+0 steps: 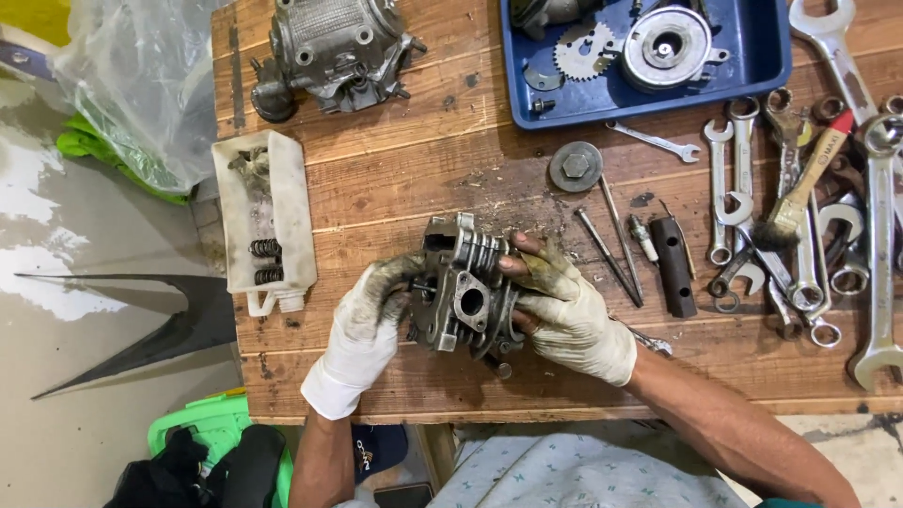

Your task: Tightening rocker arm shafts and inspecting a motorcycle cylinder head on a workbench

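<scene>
Currently both of your gloved hands, left [362,325] and right [564,315], clamp the grey finned metal cylinder head [463,299] from either side, near the near edge of the wooden plank bench [414,179].

- Gloves look greasy; grip may slip and the casting could drop off the edge.
- Thin steel rods [611,246] lie just right; a careless elbow could roll them.
- Fins may pinch fingertips.
</scene>
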